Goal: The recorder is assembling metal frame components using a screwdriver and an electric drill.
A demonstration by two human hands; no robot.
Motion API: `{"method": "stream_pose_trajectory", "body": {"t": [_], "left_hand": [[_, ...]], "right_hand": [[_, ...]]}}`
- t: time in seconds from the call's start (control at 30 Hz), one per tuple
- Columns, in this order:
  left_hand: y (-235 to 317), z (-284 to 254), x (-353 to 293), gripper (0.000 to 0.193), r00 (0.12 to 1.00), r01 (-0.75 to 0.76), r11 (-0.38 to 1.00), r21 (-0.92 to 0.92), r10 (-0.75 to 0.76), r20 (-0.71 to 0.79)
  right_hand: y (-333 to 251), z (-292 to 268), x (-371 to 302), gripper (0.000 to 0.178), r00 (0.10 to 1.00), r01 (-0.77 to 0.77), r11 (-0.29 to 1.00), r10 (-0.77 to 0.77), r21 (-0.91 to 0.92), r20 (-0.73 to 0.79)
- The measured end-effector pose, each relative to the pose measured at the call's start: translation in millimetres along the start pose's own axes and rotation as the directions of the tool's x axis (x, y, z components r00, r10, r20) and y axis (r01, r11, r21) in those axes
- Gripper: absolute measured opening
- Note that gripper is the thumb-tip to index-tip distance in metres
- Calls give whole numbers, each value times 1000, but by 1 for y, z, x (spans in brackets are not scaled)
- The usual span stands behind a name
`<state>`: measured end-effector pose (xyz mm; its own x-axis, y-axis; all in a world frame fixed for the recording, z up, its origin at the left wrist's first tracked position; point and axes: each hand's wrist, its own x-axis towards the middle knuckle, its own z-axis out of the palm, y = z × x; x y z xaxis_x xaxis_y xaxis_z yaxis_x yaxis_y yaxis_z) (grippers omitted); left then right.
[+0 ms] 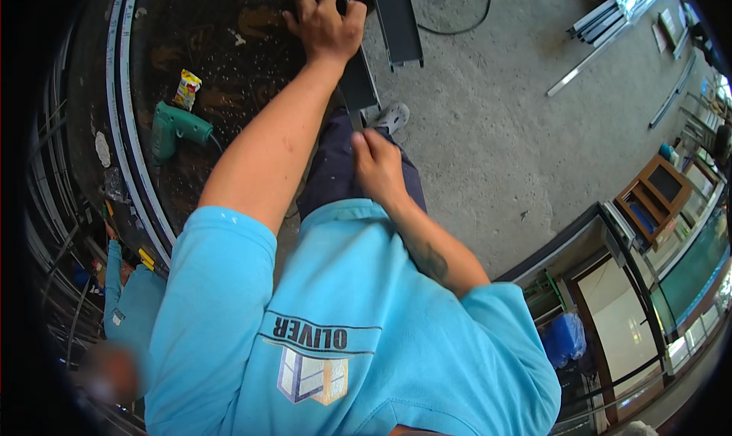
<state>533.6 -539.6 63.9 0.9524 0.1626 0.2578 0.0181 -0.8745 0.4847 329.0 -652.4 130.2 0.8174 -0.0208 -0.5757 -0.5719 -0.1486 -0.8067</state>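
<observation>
My left hand [328,25], fingers spread, rests on the dark metal bar [357,89] at the edge of the counter [236,77], seemingly steadying it. My right hand [380,165] curls by the bar's end, but I can't tell if it pinches anything; the next move likely calls for keeping the bar still.

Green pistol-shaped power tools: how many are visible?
1: the green pistol-shaped power tool lies on the dark speckled bench, near the yellow packet. The left forearm may hide others.
</observation>
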Motion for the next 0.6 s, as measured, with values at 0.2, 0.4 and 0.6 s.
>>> {"method": "stream_pose_trajectory", "body": {"t": [0.2,0.4,0.6], "left_hand": [[0,2,-2,66,1000,-4,1000,25,5,-26],[-2,3,-2,66,1000,-6,1000,23,6,-24],[1,2,-6,66,1000,21,999,24,-21,19]], "right_hand": [[4,-15,0,29,993,-118,986,120,-114,3],[-1,-25,4,23,998,-64,998,64,-20,-3],[-23,-29,16,22,993,93,989,-83,-114,89]]}}
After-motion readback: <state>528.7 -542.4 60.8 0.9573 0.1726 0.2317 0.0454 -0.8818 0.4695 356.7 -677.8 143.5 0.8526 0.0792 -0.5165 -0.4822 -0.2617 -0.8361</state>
